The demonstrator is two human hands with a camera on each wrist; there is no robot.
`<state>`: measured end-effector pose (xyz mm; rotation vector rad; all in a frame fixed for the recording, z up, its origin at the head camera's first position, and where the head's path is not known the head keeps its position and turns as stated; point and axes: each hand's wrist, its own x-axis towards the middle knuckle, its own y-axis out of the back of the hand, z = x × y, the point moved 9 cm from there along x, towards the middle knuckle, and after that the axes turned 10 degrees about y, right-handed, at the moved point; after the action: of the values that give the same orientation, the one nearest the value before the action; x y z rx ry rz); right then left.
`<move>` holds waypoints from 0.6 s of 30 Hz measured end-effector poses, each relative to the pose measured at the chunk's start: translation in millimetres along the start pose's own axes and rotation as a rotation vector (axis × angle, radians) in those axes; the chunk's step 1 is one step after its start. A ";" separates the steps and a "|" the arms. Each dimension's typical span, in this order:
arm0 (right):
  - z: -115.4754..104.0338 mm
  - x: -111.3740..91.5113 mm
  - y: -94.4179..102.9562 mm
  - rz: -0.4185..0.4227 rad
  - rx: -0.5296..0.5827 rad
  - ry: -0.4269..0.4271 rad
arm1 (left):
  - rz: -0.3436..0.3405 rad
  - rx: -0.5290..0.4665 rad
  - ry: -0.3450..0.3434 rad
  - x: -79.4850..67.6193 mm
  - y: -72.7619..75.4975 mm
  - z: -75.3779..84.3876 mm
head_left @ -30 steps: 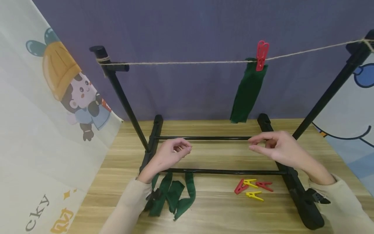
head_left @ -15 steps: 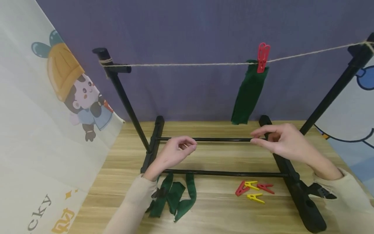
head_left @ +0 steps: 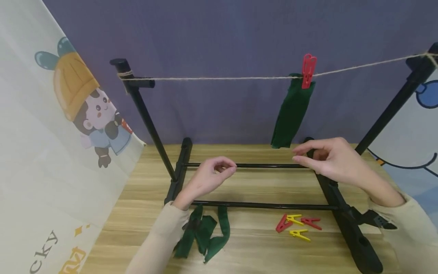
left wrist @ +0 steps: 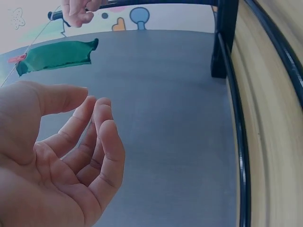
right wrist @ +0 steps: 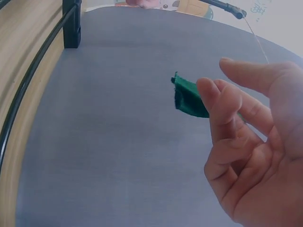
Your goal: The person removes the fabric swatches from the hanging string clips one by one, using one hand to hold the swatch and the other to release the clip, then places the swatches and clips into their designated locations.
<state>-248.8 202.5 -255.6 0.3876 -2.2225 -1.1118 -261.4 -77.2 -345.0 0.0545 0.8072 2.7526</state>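
Note:
A dark green cloth strip [head_left: 292, 112] hangs from a string [head_left: 212, 78], held there by a red clothespin [head_left: 308, 71]. My right hand [head_left: 332, 159] hovers just below and right of the strip, fingers loosely bent, thumb apart from the fingertips, holding nothing. My left hand [head_left: 210, 177] is over the rack's base, fingers loosely curved. In the left wrist view its thumb [left wrist: 66, 98] comes close to the fingertips, with nothing between them. More green cloth strips [head_left: 207, 232] lie on the table by my left forearm. Red clothespins [head_left: 310, 223] and yellow clothespins [head_left: 299, 234] lie in front of the rack.
A black rack has a left post [head_left: 147, 118], a right post [head_left: 390, 106] and two low crossbars [head_left: 267, 205] above the wooden table [head_left: 260, 251]. A blue-grey backdrop [head_left: 212, 38] stands behind. Printed white cloth [head_left: 30, 125] borders the left side.
My left hand has drifted slightly right, and my right hand has risen a little toward the hanging strip's lower end. The camera view has shifted slightly. Cloths and clothespins stay in place.

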 end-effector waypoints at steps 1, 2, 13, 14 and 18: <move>-1.3 0.7 1.7 0.004 -0.010 -0.008 | 0.000 0.001 -0.002 0.6 0.5 1.7; -2.4 1.4 3.3 0.007 -0.017 -0.017 | -0.001 0.002 -0.005 1.1 1.1 3.5; -22.3 11.9 21.3 0.033 -0.057 0.035 | -0.004 0.023 -0.029 6.8 6.6 23.6; -24.4 13.2 22.5 0.035 -0.061 0.041 | -0.003 0.024 -0.030 7.2 6.7 24.9; -32.1 18.5 29.2 0.053 -0.076 0.057 | -0.005 0.028 -0.043 8.6 6.1 30.6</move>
<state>-242.0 191.0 -210.4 0.3217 -2.1218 -1.1397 -267.8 -63.7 -316.2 0.1163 0.8339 2.7263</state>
